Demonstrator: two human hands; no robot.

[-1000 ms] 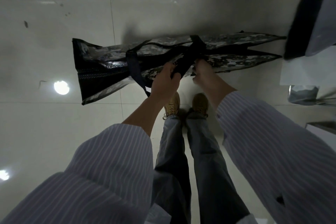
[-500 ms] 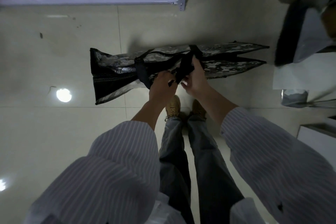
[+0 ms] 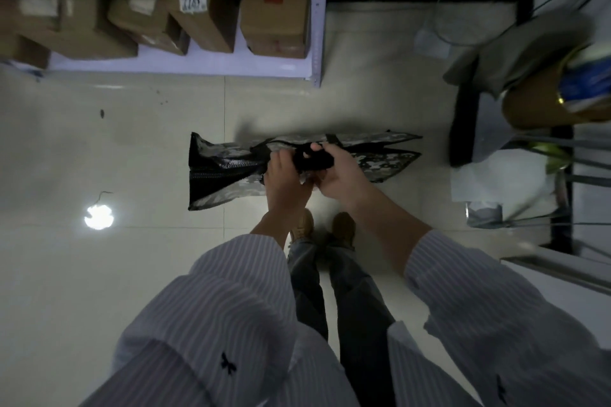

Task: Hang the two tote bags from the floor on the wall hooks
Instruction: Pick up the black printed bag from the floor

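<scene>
A camouflage tote bag [image 3: 228,172] with black gusset and black straps hangs folded flat below me, above the tiled floor. My right hand [image 3: 334,172] is closed around the bunched black straps [image 3: 314,160] at the bag's top middle. My left hand [image 3: 284,175] grips the bag's upper edge and strap just left of it, the two hands touching. No wall hooks are in view, and I see only this one bag clearly.
A white metal shelf [image 3: 258,69] with several cardboard boxes [image 3: 274,16] stands ahead. At the right are a black-framed stand [image 3: 463,122], a brown bag with blue contents [image 3: 545,102] and white sheets [image 3: 496,182]. My shoes [image 3: 324,228] stand on the pale tiles.
The bag has risen off the floor with both hands. My right hand has wrapped around the gathered straps, and the view has tilted up toward the shelf.
</scene>
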